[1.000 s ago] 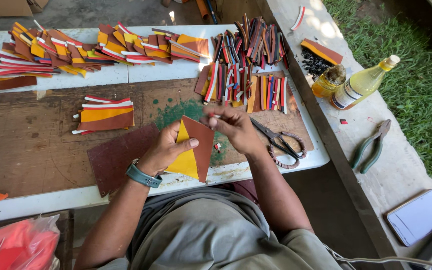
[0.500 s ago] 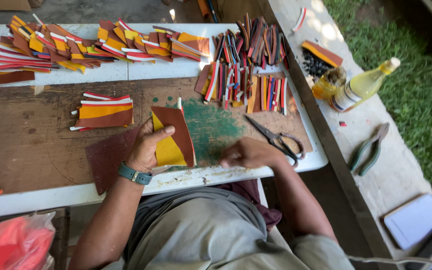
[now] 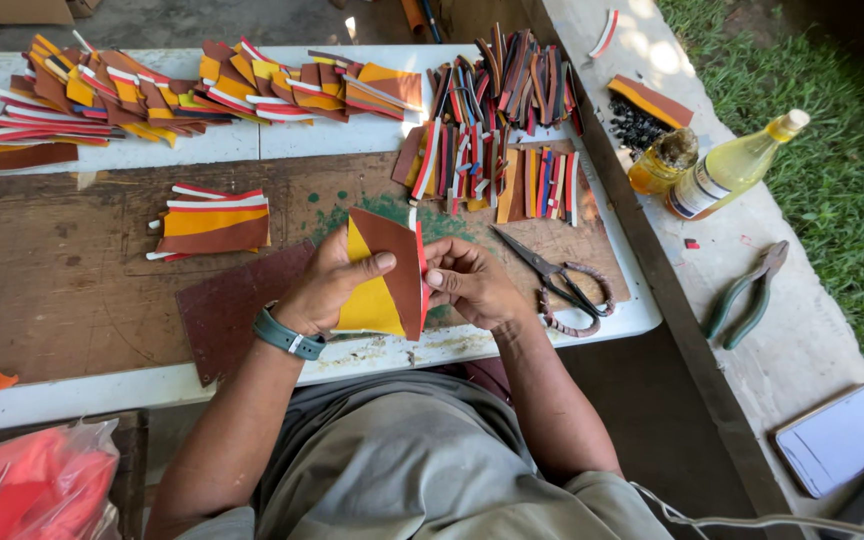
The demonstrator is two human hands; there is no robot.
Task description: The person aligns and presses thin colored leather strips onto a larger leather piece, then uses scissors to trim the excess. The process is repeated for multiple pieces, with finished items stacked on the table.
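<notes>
left hand [image 3: 327, 290]: fingers closed on the brown, yellow and red layered leather-like piece [image 3: 384, 275], thumb laid across its brown face; grey-green wristwatch [image 3: 287, 336] on the wrist.
right hand [image 3: 472, 285]: fingers curled together, pinching the red right edge of the same piece.
piece position: held tilted just above the near edge of the worn brown tabletop [image 3: 42, 280], about mid-width, over a green stain [image 3: 392, 212].
under left hand: flat dark brown sheet [image 3: 232, 310], reaching to the near edge.
left of piece: small stack of brown, yellow and white-red cut pieces [image 3: 212, 222], mid-table, apart from the hands.
right of hands: black scissors with cord-wrapped handles [image 3: 557, 285], near the right near corner, just beside the right hand, not touching.
far edge: long row of same-coloured cut pieces [image 3: 202, 85] on white boards; bundle of narrow multicoloured strips [image 3: 492, 130] toward the far right corner.
concrete ledge [image 3: 802, 340], right of the table: jar of amber liquid [image 3: 660, 162], plastic bottle of yellow liquid [image 3: 732, 168], green-handled pliers [image 3: 747, 295], phone [image 3: 837, 440].
lower left: red plastic bag [image 3: 37, 490].
</notes>
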